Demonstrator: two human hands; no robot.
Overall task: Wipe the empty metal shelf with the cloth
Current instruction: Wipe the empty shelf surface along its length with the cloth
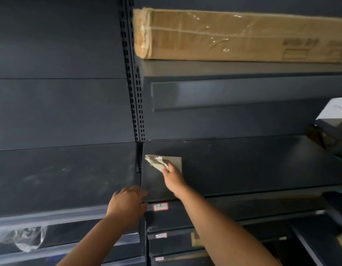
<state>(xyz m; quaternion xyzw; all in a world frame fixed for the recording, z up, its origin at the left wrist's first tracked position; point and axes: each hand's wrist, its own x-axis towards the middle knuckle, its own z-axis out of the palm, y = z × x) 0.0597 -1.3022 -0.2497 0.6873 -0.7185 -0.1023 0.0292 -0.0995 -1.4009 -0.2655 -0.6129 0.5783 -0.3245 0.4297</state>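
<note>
The cloth point(162, 162) sits just left of the frame's centre, pale and partly bunched, pressed onto the dark metal shelf point(243, 166) at its far left end, near the slotted upright point(135, 104). My right hand point(173, 176) has it: fingers curled over the near edge of the cloth and closed on it, palm down, with one flat corner of the cloth sticking out to the right of the knuckles. My left hand point(127, 201) is at lower centre, fingers bent over the front lip where two shelves meet, holding nothing loose (it looks like a brace). I judge the wiping to be at an early stage: the cloth is at one end, and the long run of shelf stretching to the right of the frame remains to be covered. I cannot tell clean from dusty on that surface. A long cardboard box point(233, 35) lies on the shelf above, at upper right. A crumpled plastic bag point(22, 239) hangs at lower left.
</note>
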